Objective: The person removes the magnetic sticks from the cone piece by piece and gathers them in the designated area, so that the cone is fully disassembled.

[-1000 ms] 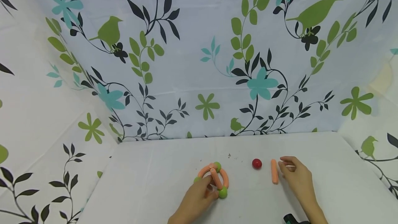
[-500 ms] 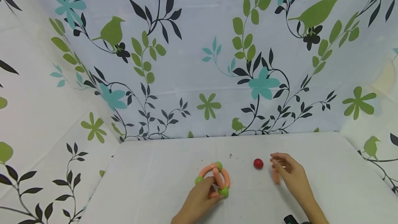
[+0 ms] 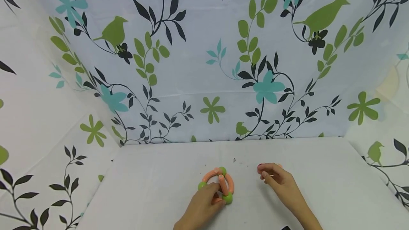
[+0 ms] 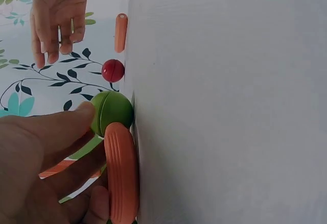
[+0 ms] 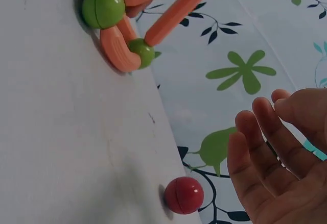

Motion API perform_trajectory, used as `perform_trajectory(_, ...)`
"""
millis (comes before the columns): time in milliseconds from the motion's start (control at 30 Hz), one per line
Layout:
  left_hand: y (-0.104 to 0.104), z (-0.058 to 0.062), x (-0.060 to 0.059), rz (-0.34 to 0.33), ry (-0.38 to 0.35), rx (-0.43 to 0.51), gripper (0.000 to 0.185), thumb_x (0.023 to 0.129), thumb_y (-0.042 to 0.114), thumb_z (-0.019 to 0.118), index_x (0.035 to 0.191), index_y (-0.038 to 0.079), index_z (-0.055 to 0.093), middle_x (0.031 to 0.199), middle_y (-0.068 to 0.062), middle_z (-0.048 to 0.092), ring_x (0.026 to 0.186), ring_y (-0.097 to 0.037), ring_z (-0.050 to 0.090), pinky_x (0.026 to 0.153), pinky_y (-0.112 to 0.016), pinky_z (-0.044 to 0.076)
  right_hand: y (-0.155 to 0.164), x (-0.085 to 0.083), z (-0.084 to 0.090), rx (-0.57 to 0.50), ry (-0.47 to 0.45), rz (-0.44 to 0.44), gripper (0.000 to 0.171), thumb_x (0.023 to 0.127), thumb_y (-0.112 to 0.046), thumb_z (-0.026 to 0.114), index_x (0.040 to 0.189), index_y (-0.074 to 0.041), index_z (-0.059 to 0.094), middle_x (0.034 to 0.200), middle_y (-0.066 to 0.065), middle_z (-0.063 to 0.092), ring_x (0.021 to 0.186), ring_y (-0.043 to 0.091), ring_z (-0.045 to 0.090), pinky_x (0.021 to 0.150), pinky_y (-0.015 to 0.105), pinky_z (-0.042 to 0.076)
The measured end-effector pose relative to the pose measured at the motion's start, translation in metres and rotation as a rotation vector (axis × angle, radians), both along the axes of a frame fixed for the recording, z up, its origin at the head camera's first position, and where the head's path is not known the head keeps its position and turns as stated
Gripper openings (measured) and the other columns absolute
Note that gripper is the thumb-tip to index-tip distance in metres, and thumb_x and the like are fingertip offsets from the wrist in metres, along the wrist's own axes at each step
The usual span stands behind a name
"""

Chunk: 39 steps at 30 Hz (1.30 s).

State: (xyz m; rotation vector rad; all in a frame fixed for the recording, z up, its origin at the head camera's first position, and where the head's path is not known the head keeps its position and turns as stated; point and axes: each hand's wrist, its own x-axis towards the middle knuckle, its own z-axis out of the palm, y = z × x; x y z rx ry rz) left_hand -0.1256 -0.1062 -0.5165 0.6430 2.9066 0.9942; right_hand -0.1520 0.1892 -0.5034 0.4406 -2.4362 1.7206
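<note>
My left hand holds a toy ring built of curved orange rods and green balls, its base on the table. Straight orange rods stick up from the ring, seen in the right wrist view. In the left wrist view the thumb presses one green ball, beside a curved orange rod. My right hand, with relaxed fingers and nothing in them, hovers over the table near a red ball. From the head view, that hand hides most of the ball.
A loose straight orange rod lies beyond the red ball, mostly covered by the right hand in the head view. A black object shows at the bottom edge. A patterned cloth hangs behind the white table.
My right hand has moved left, from beside the loose orange rod, over it, and on to the red ball. The left hand keeps its hold on the ring with little movement.
</note>
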Motion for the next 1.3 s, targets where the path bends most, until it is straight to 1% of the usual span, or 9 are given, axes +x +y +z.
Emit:
perform_trajectory(133,-0.001,-0.004,-0.002,-0.034,0.078,-0.049,0.023,0.090,0.027,0.080,0.107,0.022,0.066,0.091,0.014,0.063,0.082,0.002,0.051,0.074,-0.022,0.048,-0.011,0.005,0.002,0.019,-0.040,0.087,0.017,0.105,-0.018,0.062,0.120,-0.019,0.069,0.117,0.013,0.072,0.099,0.017,0.072,0.084,0.023,0.059)
perform_trajectory(267,-0.001,-0.006,-0.003,-0.056,0.125,-0.090,0.022,0.091,0.027,0.080,0.107,0.021,0.068,0.095,0.012,0.066,0.083,0.001,0.051,0.074,-0.021,0.047,-0.023,0.010,0.003,0.046,-0.049,0.166,0.020,0.104,-0.021,0.064,0.123,-0.023,0.069,0.121,0.011,0.073,0.105,0.012,0.071,0.092,0.023,0.058)
perform_trajectory(367,-0.001,-0.007,-0.002,-0.060,0.157,-0.115,0.021,0.091,0.028,0.080,0.108,0.021,0.069,0.098,0.013,0.069,0.085,0.001,0.054,0.075,-0.022,0.048,-0.034,0.014,0.001,0.048,-0.033,0.235,0.026,0.104,-0.021,0.064,0.130,-0.022,0.067,0.126,0.010,0.072,0.109,0.012,0.069,0.095,0.024,0.057)
perform_trajectory(567,0.002,-0.005,-0.001,-0.076,0.216,-0.107,0.022,0.094,0.019,0.075,0.114,0.025,0.070,0.086,0.010,0.065,0.079,-0.001,0.051,0.072,-0.020,0.046,-0.054,0.022,-0.002,0.049,0.038,0.343,0.038,0.104,-0.019,0.065,0.142,-0.019,0.061,0.133,0.002,0.070,0.118,0.018,0.067,0.098,0.027,0.057)
perform_trajectory(700,0.004,-0.003,0.001,-0.082,0.250,-0.135,0.024,0.093,0.017,0.074,0.115,0.025,0.071,0.087,0.009,0.067,0.077,-0.001,0.054,0.069,-0.019,0.047,-0.062,0.025,-0.002,0.043,0.054,0.335,0.043,0.101,-0.018,0.068,0.143,-0.025,0.059,0.134,-0.001,0.070,0.120,0.008,0.065,0.096,0.028,0.058)
perform_trajectory(900,0.004,-0.002,0.002,-0.087,0.295,-0.168,0.018,0.094,0.021,0.075,0.112,0.024,0.071,0.091,0.009,0.070,0.083,-0.004,0.061,0.072,-0.022,0.051,-0.066,0.026,0.000,0.044,0.139,0.293,0.044,0.098,-0.015,0.072,0.140,-0.027,0.061,0.134,-0.006,0.070,0.118,0.007,0.065,0.093,0.029,0.059)
perform_trajectory(1033,0.004,-0.003,0.002,-0.083,0.282,-0.159,0.019,0.093,0.020,0.075,0.111,0.024,0.071,0.092,0.009,0.070,0.083,-0.003,0.060,0.073,-0.022,0.051,-0.067,0.026,0.001,0.047,0.179,0.300,0.042,0.098,-0.014,0.072,0.138,-0.027,0.062,0.130,-0.007,0.071,0.117,0.007,0.066,0.091,0.030,0.059)
perform_trajectory(1167,0.004,-0.002,0.002,-0.087,0.253,-0.142,0.017,0.093,0.020,0.076,0.109,0.024,0.071,0.092,0.009,0.069,0.083,-0.002,0.057,0.075,-0.022,0.050,-0.066,0.026,0.001,0.057,0.180,0.300,0.039,0.098,-0.014,0.072,0.134,-0.028,0.064,0.125,-0.006,0.072,0.114,0.007,0.066,0.089,0.030,0.059)
perform_trajectory(1300,0.004,-0.001,0.002,-0.097,0.201,-0.129,0.021,0.094,0.022,0.075,0.114,0.025,0.070,0.100,0.010,0.071,0.088,-0.002,0.059,0.079,-0.024,0.051,-0.063,0.027,0.001,0.043,0.149,0.309,0.036,0.098,-0.014,0.071,0.131,-0.027,0.065,0.122,0.000,0.073,0.111,0.006,0.067,0.089,0.028,0.060)
